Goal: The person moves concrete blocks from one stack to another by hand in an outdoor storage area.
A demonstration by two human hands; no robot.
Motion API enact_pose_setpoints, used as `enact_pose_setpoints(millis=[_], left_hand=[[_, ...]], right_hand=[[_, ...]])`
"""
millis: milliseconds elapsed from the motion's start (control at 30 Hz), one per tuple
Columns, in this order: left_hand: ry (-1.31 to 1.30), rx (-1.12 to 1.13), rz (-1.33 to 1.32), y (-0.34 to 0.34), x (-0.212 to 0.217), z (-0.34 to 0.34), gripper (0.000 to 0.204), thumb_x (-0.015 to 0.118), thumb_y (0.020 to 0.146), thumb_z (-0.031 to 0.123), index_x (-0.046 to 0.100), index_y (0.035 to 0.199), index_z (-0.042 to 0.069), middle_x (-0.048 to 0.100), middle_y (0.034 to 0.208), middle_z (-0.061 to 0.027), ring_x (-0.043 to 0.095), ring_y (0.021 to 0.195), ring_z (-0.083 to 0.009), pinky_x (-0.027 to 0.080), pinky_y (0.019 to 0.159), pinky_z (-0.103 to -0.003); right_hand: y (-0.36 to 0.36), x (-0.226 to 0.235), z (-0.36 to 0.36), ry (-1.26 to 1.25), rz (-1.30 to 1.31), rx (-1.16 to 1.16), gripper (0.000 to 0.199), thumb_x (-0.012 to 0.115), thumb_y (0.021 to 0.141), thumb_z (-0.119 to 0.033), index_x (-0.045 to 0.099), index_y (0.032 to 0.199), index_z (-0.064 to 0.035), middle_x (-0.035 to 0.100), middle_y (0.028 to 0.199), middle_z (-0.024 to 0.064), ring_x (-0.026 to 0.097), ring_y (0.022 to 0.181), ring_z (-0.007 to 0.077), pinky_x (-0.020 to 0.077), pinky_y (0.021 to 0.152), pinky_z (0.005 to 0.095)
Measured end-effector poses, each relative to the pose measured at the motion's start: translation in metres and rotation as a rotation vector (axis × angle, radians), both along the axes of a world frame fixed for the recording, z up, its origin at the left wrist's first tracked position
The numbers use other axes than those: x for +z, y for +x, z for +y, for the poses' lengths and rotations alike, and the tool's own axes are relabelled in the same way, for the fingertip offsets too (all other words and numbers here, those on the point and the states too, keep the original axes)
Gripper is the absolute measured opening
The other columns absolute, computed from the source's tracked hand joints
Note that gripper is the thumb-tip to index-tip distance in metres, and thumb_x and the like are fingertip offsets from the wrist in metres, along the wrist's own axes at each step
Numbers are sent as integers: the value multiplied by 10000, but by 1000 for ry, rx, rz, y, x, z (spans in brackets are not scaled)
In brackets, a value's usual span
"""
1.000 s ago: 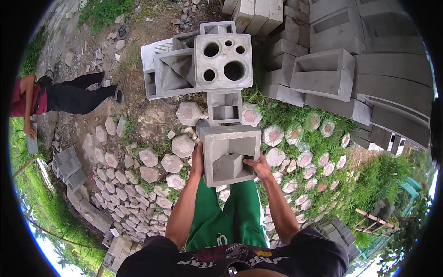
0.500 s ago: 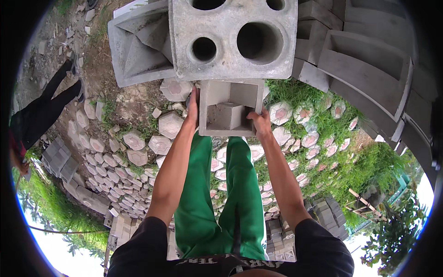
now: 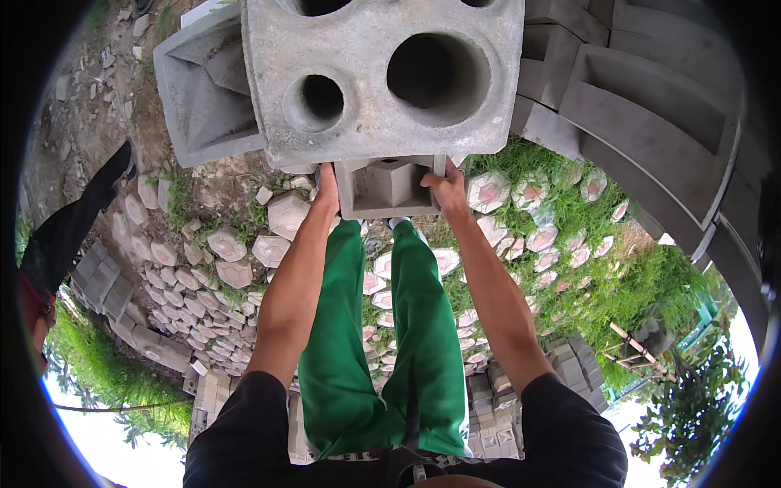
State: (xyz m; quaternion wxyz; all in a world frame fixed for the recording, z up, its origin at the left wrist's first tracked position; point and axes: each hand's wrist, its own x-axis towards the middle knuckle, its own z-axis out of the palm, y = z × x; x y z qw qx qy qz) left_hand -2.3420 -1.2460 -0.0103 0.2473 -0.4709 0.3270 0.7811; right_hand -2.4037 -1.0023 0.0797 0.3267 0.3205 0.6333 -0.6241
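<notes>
Low in front of my legs I hold a grey hollow concrete block [image 3: 358, 199] with an angular lump inside its open face. My left hand [image 3: 327, 191] is pressed along its left side, with most of the fingers hidden. At its right side, my right hand [image 3: 447, 190] grips the wall with the thumb over the rim. A large concrete piece with round holes [image 3: 358, 134] stands above and hides the block's far part. Whether the two touch cannot be told. Left of that piece leans a concrete tray-like form [image 3: 211, 150] with sloping inner faces.
Stacked concrete troughs [image 3: 630, 122] fill the right side. Hexagonal paving stones [image 3: 286, 215] with grass between them cover the ground. Grey blocks [image 3: 102, 281] are piled at the left, where another person's dark-clad leg [image 3: 77, 211] shows.
The block in my hands has moved away from me, partly under the holed piece. That piece looms larger in view, and the other person has shifted toward the left edge.
</notes>
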Motion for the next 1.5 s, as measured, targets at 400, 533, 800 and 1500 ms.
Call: enact_pose_setpoints(millis=[400,533,800,1500], left_hand=[[-29,-55,-118,-24,2,-13,867,326,808,752,478,1312,64,491,1327,-120,444,1182,-301,365,986,-444],[35,-29,-179,-31,5,-17,861,308,822,748,461,1330,70,482,1344,-114,454,1172,-305,364,987,-455],[59,-130,-159,-48,24,-13,887,296,817,760,383,1398,96,419,1403,-125,400,1262,-295,337,1024,-480],[-237,-783,192,79,359,56,519,397,956,473,637,1133,49,693,978,-88,644,861,-158,474,743,-290]], right_hand=[[-10,-18,-9,-67,50,-32,722,559,637,80,403,1337,-5,599,1058,98,561,895,187,468,774,293],[-15,-18,-6,-88,-54,40,748,571,619,58,391,1343,8,596,1027,103,557,895,193,462,783,297],[-22,-8,-9,-169,-99,-91,694,567,560,51,481,1246,-1,597,1029,112,545,948,252,437,851,339],[210,209,81,-77,-150,-256,438,637,808,-304,616,1112,11,635,1059,120,609,944,247,507,785,404]])
